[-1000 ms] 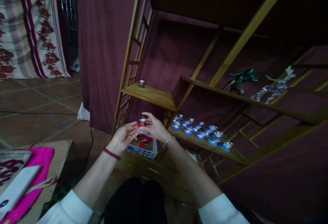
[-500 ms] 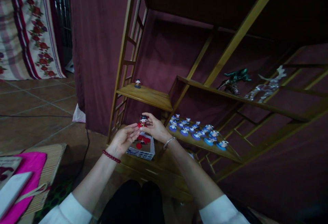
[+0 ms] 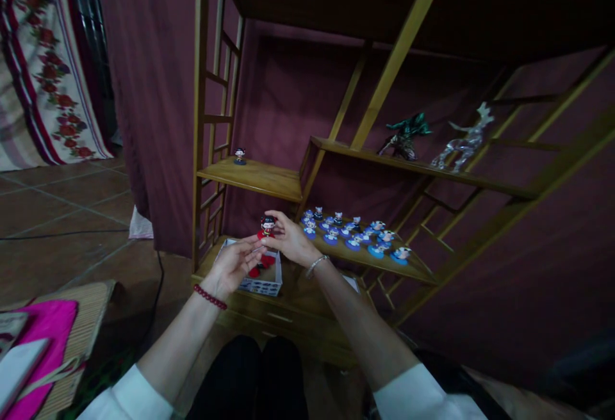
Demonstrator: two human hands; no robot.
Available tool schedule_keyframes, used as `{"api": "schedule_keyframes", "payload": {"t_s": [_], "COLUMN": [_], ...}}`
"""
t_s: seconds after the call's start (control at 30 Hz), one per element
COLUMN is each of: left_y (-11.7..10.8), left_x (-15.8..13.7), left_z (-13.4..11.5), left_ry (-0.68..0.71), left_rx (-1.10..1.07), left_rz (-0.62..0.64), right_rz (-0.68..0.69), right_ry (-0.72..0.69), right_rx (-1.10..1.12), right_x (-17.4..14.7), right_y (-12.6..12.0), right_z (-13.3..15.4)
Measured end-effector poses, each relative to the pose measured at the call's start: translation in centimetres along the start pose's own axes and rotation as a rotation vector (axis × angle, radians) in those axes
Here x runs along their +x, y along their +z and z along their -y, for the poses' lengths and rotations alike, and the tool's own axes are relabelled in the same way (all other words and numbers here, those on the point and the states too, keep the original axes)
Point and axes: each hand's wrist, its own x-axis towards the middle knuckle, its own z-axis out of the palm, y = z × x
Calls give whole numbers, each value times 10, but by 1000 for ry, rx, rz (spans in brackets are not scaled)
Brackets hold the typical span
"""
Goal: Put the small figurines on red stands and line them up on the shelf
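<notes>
A small black-haired figurine [image 3: 268,225] on a red base is held upright between my two hands. My right hand [image 3: 289,239] pinches it from the right side, fingers at its head and body. Below and to the left, my left hand [image 3: 236,262] has its fingertips closed on the red base. Under my hands sits a patterned open box [image 3: 263,287] with red pieces inside, partly covered by my left hand. A similar dark-haired figurine [image 3: 239,155] stands on the small upper-left shelf [image 3: 254,178].
Several blue-and-white figurines [image 3: 331,235] stand in rows on a lower shelf to the right. Above them are a green statuette [image 3: 407,135] and a clear deer figure [image 3: 464,141]. A wooden upright [image 3: 200,119] borders the left. A bamboo mat [image 3: 91,311] holds a pink bag [image 3: 57,317].
The view has turned slightly, so the shelves appear further left. Both hands still hold the figurine at nearly the same spot, with little visible change in grip.
</notes>
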Motion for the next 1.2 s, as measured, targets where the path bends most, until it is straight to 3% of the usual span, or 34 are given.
{"api": "schedule_keyframes", "payload": {"t_s": [0.23,0.57,0.97,1.2], "left_y": [13,19,27,44], "left_x": [-3,-6,0,21], "left_z": [13,12,-36,-76], "left_ry": [-1,24,152,367], "left_rx": [34,83,71,146], "left_rz": [-27,-52,21,63], "right_rz": [-26,-3,27,-30], "right_ry": [-8,-26,-111,-170], "right_rx": [-9,-17,-82,-153], "right_x": [-15,-15,23,67], "right_y": [-13,-10,-15,-24], "right_z": [-9,5,43,68]}}
